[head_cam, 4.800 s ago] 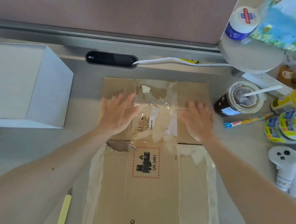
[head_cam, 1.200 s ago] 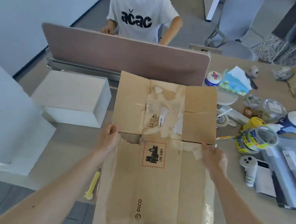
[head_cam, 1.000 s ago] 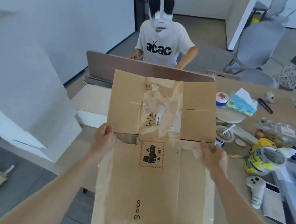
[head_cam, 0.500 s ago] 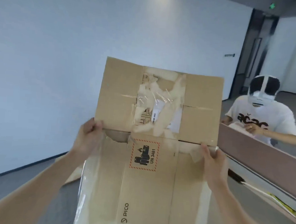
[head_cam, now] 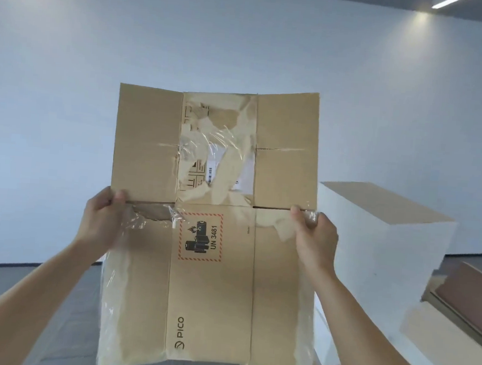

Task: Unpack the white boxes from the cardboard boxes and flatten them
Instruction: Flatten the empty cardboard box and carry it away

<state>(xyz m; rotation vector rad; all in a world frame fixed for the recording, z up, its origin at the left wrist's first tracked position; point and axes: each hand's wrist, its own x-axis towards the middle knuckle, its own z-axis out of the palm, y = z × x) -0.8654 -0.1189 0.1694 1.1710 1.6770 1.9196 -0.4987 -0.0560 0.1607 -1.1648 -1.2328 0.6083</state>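
**Flattened cardboard box being held up in both hands**

One flattened cardboard box is hanging upright in mid-air, printed face toward the camera, its top flaps standing above a fold line. The left hand and right hand are each pinching a side edge at that fold, thumbs in front. It is probably handling light and stiff, though hinging at the creases (the loose clear tape may be slippery), so bare cardboard edges look the safest hold. One white box is standing behind it to the right; a pale shape below that is unclear.
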